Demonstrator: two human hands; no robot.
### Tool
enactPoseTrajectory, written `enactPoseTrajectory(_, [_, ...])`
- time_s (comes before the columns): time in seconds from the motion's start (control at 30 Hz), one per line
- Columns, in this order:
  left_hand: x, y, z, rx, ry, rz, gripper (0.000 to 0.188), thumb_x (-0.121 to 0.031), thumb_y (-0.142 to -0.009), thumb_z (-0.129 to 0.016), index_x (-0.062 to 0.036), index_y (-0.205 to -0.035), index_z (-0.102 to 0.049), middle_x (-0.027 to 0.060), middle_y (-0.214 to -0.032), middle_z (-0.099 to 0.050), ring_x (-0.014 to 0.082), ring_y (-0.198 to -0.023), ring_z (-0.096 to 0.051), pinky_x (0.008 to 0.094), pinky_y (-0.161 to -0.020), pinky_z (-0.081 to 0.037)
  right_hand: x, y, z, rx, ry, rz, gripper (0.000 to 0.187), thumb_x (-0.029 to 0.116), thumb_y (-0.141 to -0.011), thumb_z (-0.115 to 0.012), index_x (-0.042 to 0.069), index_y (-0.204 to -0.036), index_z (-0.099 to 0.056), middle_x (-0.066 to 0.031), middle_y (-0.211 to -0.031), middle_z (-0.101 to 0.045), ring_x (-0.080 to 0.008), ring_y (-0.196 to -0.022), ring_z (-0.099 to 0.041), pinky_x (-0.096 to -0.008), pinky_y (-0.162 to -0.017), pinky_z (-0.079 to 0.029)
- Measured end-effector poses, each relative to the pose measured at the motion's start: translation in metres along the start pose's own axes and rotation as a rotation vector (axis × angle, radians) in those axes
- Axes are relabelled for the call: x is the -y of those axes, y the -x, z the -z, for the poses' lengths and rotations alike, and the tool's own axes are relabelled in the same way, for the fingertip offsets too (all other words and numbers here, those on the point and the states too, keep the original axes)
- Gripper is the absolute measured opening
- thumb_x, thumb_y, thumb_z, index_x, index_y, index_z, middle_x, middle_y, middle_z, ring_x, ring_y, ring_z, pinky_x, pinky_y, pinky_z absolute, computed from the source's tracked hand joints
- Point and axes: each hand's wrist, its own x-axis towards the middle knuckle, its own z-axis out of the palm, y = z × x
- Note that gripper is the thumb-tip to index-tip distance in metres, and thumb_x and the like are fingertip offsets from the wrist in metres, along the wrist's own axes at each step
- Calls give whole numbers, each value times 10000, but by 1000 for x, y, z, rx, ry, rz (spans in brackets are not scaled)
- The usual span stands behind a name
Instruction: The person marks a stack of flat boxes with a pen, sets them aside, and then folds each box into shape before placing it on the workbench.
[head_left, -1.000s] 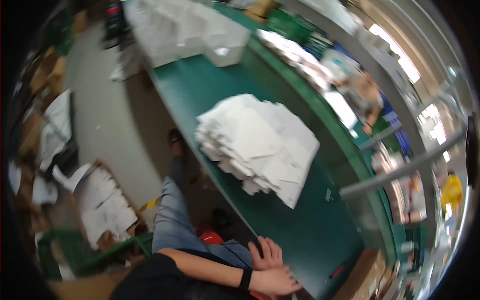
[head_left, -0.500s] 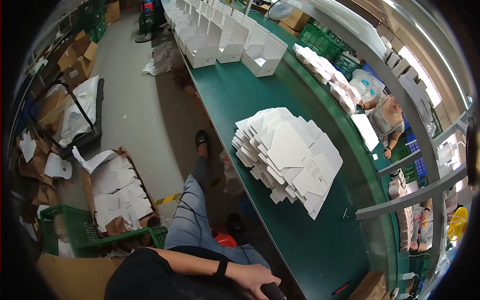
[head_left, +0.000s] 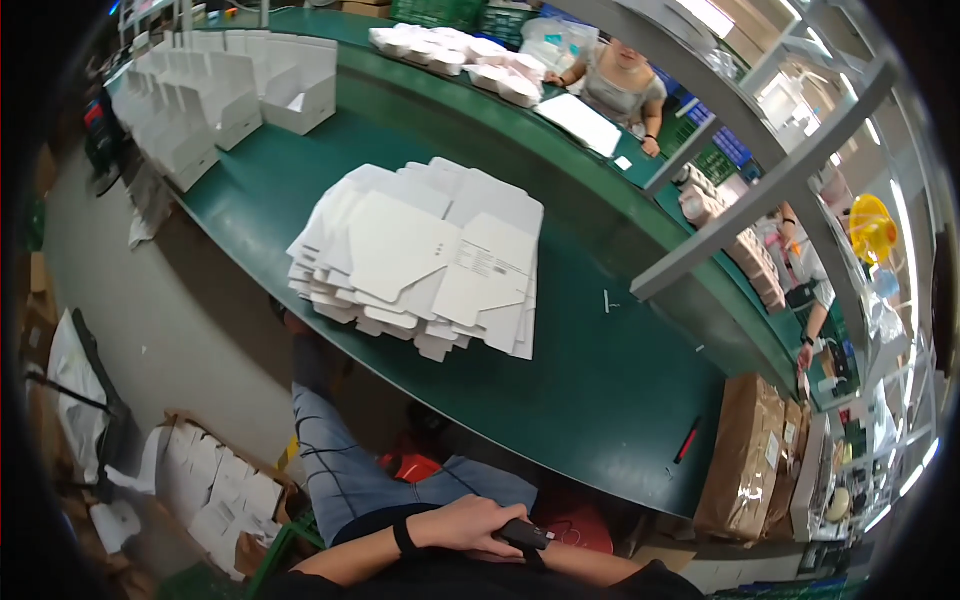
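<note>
My left hand, with a black band on its wrist, rests low in front of my body. Its fingers are curled round a small dark device strapped at my right wrist. From the lower right comes my right forearm; the right hand is mostly hidden beneath the left, so its fingers do not show. Beyond my hands, a messy stack of flat white box blanks lies on the green table. Neither hand touches the stack.
Opened white boxes stand in rows at the table's far left. A red-and-black pen-like tool lies near the right end, beside brown cartons. A grey metal frame rises at the right. Across the table sits a co-worker near white trays.
My view has swung to the right, so the stack and boxes appear farther left. The right forearm has come into sight. My left hand stays at the dark device.
</note>
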Motion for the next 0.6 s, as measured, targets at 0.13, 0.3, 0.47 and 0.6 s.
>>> enactPoseTrajectory(0.13, [4, -3, 4, 61, 16, 9, 526, -485, -930, -734, -129, -1286, -581, 138, -922, -718, 373, -847, -700, 446, -717, -537, -4, -2, 7, 27, -20, -50, 606, 221, -925, -638, 183, -1516, -508, -209, -1447, -545, -387, -1281, -589, -461, -1004, -532])
enactPoseTrajectory(0.3, [10, -6, 6, 29, 21, 1, 527, -501, -922, -746, -110, -1243, -600, 132, -935, -711, 362, -878, -701, 437, -730, -544, -5, -12, 14, 86, -55, -64, 607, 224, -928, -640, 175, -1517, -505, -213, -1449, -543, -380, -1278, -593, -455, -1004, -533])
enactPoseTrajectory(0.47, [6, -4, 12, 18, 55, -27, 515, -484, -893, -789, -83, -1169, -621, 103, -1062, -734, 347, -954, -698, 423, -787, -550, -8, -22, 21, 146, -94, -79, 608, 228, -930, -641, 167, -1519, -502, -218, -1451, -542, -374, -1276, -597, -448, -1004, -534])
enactPoseTrajectory(0.6, [0, -2, 17, -64, 36, -133, 516, -461, -875, -814, -75, -1164, -629, 87, -1174, -737, 341, -1029, -697, 417, -876, -546, -5, -31, 25, 177, -138, -92, 609, 230, -932, -642, 160, -1520, -500, -221, -1452, -540, -369, -1273, -601, -443, -1004, -535])
